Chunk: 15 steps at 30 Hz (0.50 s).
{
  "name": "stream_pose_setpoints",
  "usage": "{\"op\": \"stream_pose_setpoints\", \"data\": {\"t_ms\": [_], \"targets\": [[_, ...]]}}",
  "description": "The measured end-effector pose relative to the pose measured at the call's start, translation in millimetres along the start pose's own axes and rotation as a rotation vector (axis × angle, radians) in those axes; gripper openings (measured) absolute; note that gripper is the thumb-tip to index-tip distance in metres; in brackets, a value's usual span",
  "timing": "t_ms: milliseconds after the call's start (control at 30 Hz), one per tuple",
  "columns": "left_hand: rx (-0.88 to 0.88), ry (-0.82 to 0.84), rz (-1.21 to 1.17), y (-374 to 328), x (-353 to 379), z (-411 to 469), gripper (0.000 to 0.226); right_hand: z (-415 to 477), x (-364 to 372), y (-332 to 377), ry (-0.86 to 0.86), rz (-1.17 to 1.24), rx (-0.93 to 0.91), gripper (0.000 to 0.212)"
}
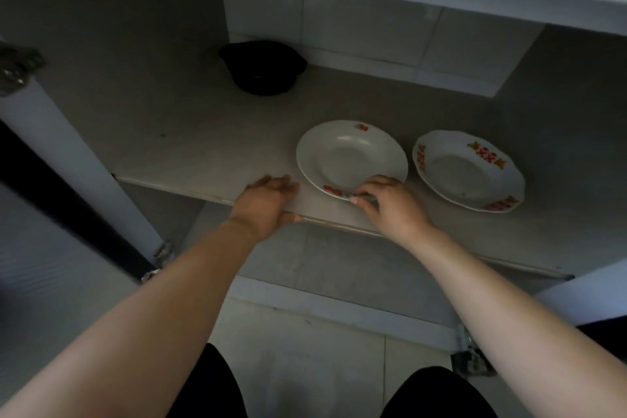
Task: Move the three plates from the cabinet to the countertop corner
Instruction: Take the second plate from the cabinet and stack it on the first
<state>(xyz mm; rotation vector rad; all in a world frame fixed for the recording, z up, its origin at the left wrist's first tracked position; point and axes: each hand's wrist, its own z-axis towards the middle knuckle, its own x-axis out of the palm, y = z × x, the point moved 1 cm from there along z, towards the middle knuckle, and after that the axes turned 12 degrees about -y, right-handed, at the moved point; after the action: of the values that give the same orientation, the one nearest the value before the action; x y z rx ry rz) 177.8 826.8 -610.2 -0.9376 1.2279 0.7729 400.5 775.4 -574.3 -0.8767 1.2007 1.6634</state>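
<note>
My right grip (383, 200) is pinching the near rim of the round plate (349, 156), which is sitting mid-frame on the cabinet shelf (203, 153), just above my fingers. My left grip (268, 200) is resting flat and empty just left of it, and the scalloped plate (468, 170) is lying to the right.

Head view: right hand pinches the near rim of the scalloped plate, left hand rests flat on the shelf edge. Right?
Wrong plate. The head view shows the right hand pinching the near rim of the round plate, left of the scalloped plate, which is untouched. The left hand does rest flat on the shelf edge.
</note>
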Motion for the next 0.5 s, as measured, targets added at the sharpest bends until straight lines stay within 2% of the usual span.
{"op": "stream_pose_setpoints", "data": {"t_ms": [167, 500], "targets": [[-0.002, -0.001, 0.001, 1, 1, 1, 0.070, -1, 3, 1, -0.012, -0.019, -0.046, 0.029], [0.016, -0.030, 0.003, 3, 6, 1, 0.069, -23, 2, 3, -0.073, 0.015, -0.013, 0.024]]}}
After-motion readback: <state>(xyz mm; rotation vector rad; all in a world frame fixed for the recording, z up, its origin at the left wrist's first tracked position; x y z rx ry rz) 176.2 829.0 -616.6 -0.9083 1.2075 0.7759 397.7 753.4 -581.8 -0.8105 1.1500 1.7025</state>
